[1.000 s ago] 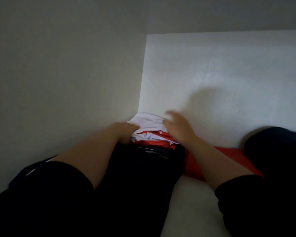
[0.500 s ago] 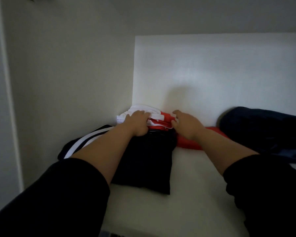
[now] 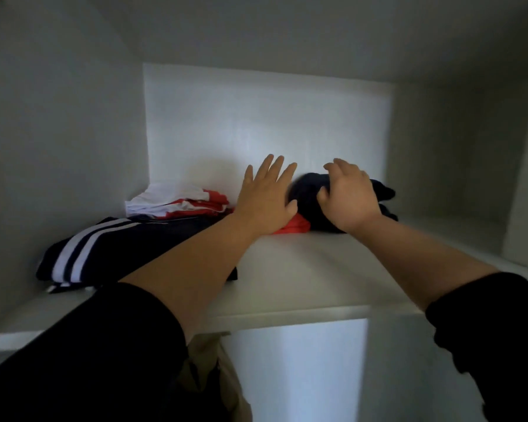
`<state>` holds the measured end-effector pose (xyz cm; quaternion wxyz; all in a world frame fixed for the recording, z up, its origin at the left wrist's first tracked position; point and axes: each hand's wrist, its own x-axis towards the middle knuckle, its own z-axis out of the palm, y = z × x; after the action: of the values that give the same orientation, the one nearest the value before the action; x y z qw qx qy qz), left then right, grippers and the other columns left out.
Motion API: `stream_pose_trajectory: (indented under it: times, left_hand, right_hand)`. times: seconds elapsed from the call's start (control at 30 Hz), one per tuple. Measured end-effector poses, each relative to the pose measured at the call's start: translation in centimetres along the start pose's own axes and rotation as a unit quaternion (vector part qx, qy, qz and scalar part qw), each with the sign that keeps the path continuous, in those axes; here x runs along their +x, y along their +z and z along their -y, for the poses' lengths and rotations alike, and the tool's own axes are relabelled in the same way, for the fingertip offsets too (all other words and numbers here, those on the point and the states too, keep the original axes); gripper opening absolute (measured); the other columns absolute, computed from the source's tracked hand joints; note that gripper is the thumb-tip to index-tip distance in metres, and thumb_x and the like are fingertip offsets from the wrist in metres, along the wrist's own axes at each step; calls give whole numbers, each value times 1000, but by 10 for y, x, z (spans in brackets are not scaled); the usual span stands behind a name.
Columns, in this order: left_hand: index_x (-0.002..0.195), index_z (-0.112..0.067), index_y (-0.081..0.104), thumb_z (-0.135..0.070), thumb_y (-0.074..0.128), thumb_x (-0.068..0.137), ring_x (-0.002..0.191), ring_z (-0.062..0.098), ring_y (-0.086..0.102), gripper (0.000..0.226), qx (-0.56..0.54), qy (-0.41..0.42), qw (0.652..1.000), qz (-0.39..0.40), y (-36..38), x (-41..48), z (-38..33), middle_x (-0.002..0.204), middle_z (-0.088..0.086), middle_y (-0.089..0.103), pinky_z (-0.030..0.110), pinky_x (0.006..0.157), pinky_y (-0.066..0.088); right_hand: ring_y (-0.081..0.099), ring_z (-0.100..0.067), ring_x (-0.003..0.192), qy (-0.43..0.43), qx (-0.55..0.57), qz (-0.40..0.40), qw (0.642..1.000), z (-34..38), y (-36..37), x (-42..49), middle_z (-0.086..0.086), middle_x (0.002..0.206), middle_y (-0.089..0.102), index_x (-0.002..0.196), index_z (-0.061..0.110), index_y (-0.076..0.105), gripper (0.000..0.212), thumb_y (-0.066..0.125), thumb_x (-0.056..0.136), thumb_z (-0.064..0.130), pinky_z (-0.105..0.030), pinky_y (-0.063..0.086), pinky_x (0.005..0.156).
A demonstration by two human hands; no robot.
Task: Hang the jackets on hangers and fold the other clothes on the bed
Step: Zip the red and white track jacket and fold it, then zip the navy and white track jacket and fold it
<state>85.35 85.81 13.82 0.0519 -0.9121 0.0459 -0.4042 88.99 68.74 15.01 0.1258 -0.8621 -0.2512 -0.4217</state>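
Both my arms reach onto a white closet shelf (image 3: pixel 302 269). My right hand (image 3: pixel 348 196) grips a dark navy bundle of cloth (image 3: pixel 305 193) at the back of the shelf, thumb curled into the fabric. My left hand (image 3: pixel 265 196) is spread with straight fingers against the bundle's left side, above a red garment (image 3: pixel 293 226) that pokes out beneath it. To the left lies a folded red and white garment (image 3: pixel 177 201) on top of dark trousers with white stripes (image 3: pixel 110 251).
White closet walls (image 3: pixel 73 132) enclose the shelf on the left, back and right. Bare shelf surface lies in front of the bundle. Below the shelf edge hangs a tan garment (image 3: pixel 208 370) in the lower compartment.
Both hands left the red and white pile and moved right to the navy bundle. The view pulled back, so the shelf edge and lower compartment now show.
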Motion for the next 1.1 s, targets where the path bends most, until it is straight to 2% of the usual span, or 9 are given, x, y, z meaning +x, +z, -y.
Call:
stream_pose_trajectory:
  times: [0.1,0.3,0.43,0.5,0.57,0.63,0.7,0.9,1.1]
  left_hand:
    - [152,-21,15,-43,47,90,147,24,-1,73,-6,48,999,-14,-3,4,-50,160,7,9,51,116,4]
    - [152,-22,10,-46,45,89,147,23,-3,76,-64,123,990,-37,-22,10,-179,160,6,4,51,116,4]
    - [152,-21,13,-43,51,86,147,20,-3,80,-147,206,966,-58,-43,-15,-299,161,4,3,48,117,1]
    - [152,-19,18,-39,56,83,148,21,1,81,-197,263,942,-70,-64,-36,-368,160,5,6,47,117,3]
    - [149,-13,27,-32,62,79,147,25,13,81,-246,320,910,-94,-95,-63,-440,158,10,17,49,116,11]
    - [144,-5,38,-25,67,75,141,33,28,77,-302,371,868,-132,-131,-94,-511,152,17,31,53,111,23]
    - [140,0,41,-21,67,75,138,36,34,74,-354,409,825,-161,-170,-127,-583,148,20,36,54,108,28]
    - [147,-5,29,-32,54,85,145,30,16,72,-449,476,745,-130,-282,-246,-783,156,15,23,52,114,15]
    - [150,-10,22,-38,48,87,147,29,8,74,-458,568,674,-111,-365,-355,-940,158,13,16,52,115,10]
  right_hand:
    - [33,-31,136,24,-63,7,998,-34,-32,-29,-14,149,34,139,6,39,51,46,92,24,-49,23,114]
    - [24,-28,142,97,-174,5,980,-108,-117,-116,-13,154,27,142,8,35,59,49,89,26,-51,14,114]
    - [21,-31,143,165,-258,1,952,-164,-209,-215,-17,155,26,144,6,35,63,52,85,20,-53,13,115]
    - [26,-34,141,188,-303,-3,934,-187,-269,-272,-18,153,29,141,4,40,63,55,81,17,-54,15,115]
    - [31,-36,139,211,-342,-7,916,-203,-332,-330,-20,150,34,138,2,43,63,58,78,15,-55,18,114]
    - [32,-37,138,242,-378,-8,894,-213,-395,-390,-20,149,36,137,1,45,62,59,78,13,-55,19,114]
    - [32,-37,138,280,-413,1,867,-220,-456,-451,-20,149,36,136,1,46,60,59,79,12,-54,19,114]
    - [23,-32,143,399,-507,50,762,-227,-631,-627,-16,154,29,142,6,37,61,55,85,17,-50,11,117]
    - [22,-30,143,493,-546,45,676,-240,-751,-779,-15,154,28,142,7,35,60,54,86,19,-51,12,118]
